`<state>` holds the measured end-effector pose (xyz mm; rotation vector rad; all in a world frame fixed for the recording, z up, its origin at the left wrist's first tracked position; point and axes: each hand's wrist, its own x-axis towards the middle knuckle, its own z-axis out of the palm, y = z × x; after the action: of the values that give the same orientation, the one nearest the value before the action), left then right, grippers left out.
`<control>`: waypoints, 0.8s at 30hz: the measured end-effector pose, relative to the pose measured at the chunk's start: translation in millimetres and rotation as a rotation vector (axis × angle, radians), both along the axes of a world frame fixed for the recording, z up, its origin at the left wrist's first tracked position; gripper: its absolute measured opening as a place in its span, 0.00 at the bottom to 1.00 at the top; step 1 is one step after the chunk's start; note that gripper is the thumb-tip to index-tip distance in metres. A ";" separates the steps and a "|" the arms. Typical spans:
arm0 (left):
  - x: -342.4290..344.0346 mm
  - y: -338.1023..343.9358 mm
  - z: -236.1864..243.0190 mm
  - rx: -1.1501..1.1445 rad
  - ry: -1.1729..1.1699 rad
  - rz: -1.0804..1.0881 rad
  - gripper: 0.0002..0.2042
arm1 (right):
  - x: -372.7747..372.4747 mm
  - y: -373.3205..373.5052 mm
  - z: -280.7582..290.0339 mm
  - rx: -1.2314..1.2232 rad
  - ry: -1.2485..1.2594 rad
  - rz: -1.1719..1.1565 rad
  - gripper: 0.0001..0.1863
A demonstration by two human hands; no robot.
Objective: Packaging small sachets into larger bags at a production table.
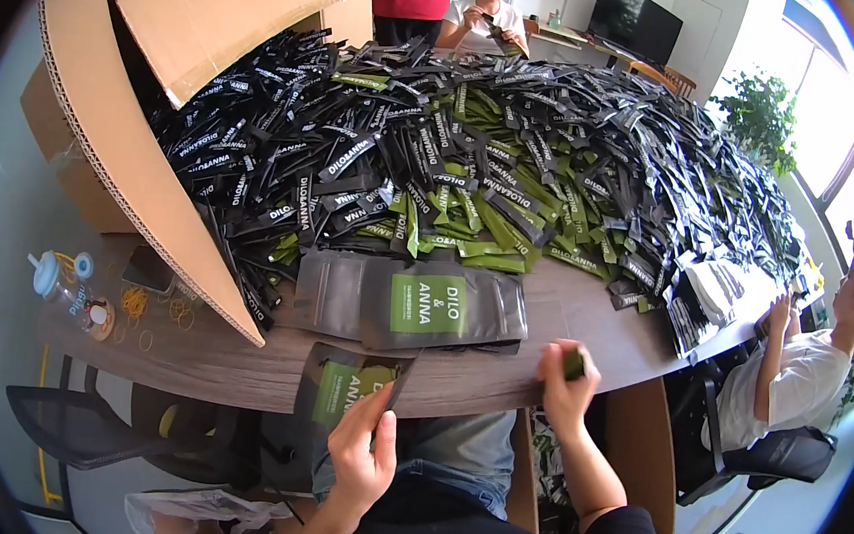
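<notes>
My left hand (362, 455) pinches the edge of a black pouch with a green label (337, 385), held tilted at the table's front edge. Closed around a small dark green packet, my right hand (566, 390) hovers above the front edge, apart from the pouch. Of that green packet (573, 363) only one end shows; it looks like a stick sachet, and whether there are several I cannot tell. Just beyond my hands lies a stack of flat black pouches (496, 305), the top one with a green label. A large heap of black and green stick sachets (495, 167) covers the table behind them.
A big cardboard box (133, 179) opens toward the heap at left. Near it are a clear bottle (69, 294), rubber bands (133, 300) and a phone (150, 268). Below the table at right stands another box (641, 455). One person (800, 372) sits at right; two others are across the table.
</notes>
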<state>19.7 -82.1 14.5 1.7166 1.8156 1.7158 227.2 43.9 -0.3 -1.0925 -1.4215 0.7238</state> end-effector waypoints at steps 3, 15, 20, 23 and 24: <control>7.3 1.2 3.7 0.027 0.013 -0.030 0.11 | 7.2 -11.9 -9.1 -0.054 -0.182 0.103 0.13; 10.2 -13.7 -12.7 -0.133 0.059 -0.401 0.26 | -32.5 -33.4 30.1 -0.354 -0.308 0.913 0.09; -5.0 -18.9 -10.4 -0.437 -0.373 -0.351 0.14 | -50.1 -50.0 11.3 0.010 -0.365 1.044 0.08; -11.9 -19.0 -5.8 -0.517 -0.474 -0.428 0.10 | -54.0 -47.7 16.2 -0.076 -0.217 1.081 0.09; -11.3 -18.4 -14.0 -0.450 -0.681 -0.473 0.09 | -52.8 -46.5 21.3 -0.092 -0.186 1.082 0.08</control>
<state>8.4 -100.5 0.5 1.0717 1.2305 1.3242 174.4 -2.6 21.0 -0.3729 -2.1529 1.4689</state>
